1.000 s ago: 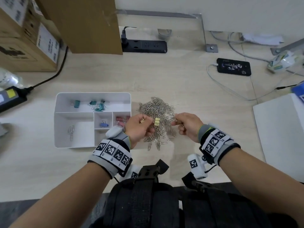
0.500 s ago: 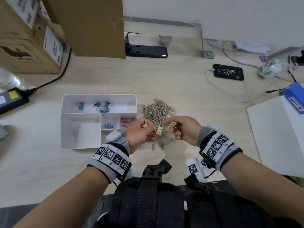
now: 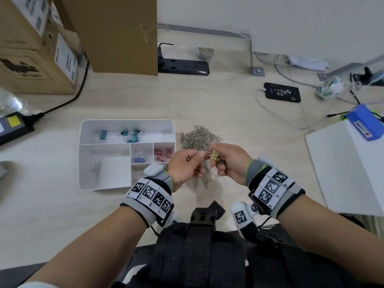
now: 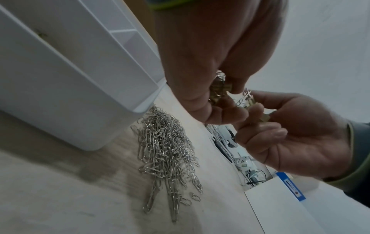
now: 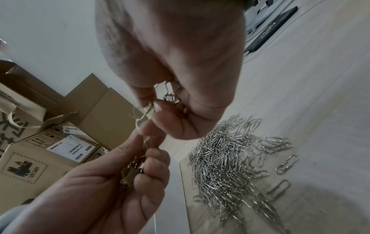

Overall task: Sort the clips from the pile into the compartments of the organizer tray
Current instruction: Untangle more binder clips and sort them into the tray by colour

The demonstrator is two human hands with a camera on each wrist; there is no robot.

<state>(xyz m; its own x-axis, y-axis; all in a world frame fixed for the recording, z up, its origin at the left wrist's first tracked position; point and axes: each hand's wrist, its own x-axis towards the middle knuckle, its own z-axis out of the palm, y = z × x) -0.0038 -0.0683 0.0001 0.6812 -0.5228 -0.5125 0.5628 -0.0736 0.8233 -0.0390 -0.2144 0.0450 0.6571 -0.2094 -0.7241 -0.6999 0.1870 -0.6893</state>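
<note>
A white organizer tray [image 3: 126, 185] lies left of a pile of silver paper clips [image 3: 200, 136]. Its back compartment holds teal binder clips [image 3: 128, 135], a small one a blue clip [image 3: 139, 158], another pink clips [image 3: 163, 153], the big front one a few silver paper clips [image 3: 96, 169]. Above the pile's near part, my left hand [image 3: 195, 157] pinches gold binder clips [image 5: 129, 175]. My right hand [image 3: 214, 160] pinches another gold binder clip [image 3: 214, 155] with silver paper clips tangled on it [image 5: 170, 96]. The two hands' fingertips almost touch.
Cardboard boxes [image 3: 37, 50] stand at the back left, and a black power strip [image 3: 184, 66] lies behind the pile. A phone [image 3: 282, 93] on a cable lies at the back right. A white box [image 3: 349, 167] with a blue item [image 3: 366, 124] sits at the right.
My hands have drawn together until the fingertips nearly meet. The gold clip that hung between them now sits at my right fingertips.
</note>
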